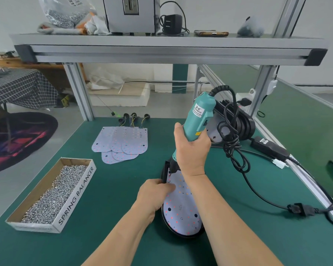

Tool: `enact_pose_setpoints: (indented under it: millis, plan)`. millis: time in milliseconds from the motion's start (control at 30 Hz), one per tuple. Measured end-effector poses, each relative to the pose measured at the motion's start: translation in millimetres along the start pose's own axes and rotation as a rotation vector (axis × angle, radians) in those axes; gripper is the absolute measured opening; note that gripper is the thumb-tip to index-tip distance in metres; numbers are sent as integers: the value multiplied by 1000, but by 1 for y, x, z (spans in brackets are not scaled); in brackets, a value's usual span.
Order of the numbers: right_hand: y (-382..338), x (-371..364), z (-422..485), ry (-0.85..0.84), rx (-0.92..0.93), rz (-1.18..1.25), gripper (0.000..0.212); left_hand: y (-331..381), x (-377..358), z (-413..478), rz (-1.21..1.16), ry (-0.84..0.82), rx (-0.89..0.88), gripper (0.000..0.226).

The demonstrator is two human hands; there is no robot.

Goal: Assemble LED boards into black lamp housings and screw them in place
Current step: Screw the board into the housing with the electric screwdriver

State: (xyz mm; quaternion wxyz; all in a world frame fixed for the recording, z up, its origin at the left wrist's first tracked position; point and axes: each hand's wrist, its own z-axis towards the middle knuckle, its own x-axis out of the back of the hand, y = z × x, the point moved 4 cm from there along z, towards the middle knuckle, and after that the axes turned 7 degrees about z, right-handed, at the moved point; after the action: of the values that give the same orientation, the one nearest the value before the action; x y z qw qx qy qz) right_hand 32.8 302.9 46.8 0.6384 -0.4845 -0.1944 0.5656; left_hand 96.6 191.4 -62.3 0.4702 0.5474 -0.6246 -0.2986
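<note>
Teal screwdriver gripped over oval LED board.

LED board flat in black housing, spare boards fanned beyond

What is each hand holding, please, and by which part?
Right hand grips the screwdriver around its lower body; left hand holds the black housing by its left rim.

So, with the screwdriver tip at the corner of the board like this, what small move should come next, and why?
Probably press the screwdriver straight down and run it, to fasten that corner. The right hand grips it with its tip at the far left corner of the board, and the left hand holds the edge of the housing steady.
</note>
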Motion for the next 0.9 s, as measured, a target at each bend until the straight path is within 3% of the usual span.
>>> enact_pose_setpoints:
  millis: [367, 533, 767, 900]
  plan:
    - [5, 9, -4, 22, -148, 64, 34, 2, 0, -6, 4, -5, 2, 28]
    - [-3, 25, -8, 51, -113, 49, 50, 6, 1, -7, -7, -34, -3, 33]
    - [-41, 27, 7, -53, 29, 35, 40, 6, 3, -6, 20, -10, 14, 49]
    - [-44, 60, 35, 108, 12, -65, 22, 7, 2, -9, 9, -29, 10, 39]
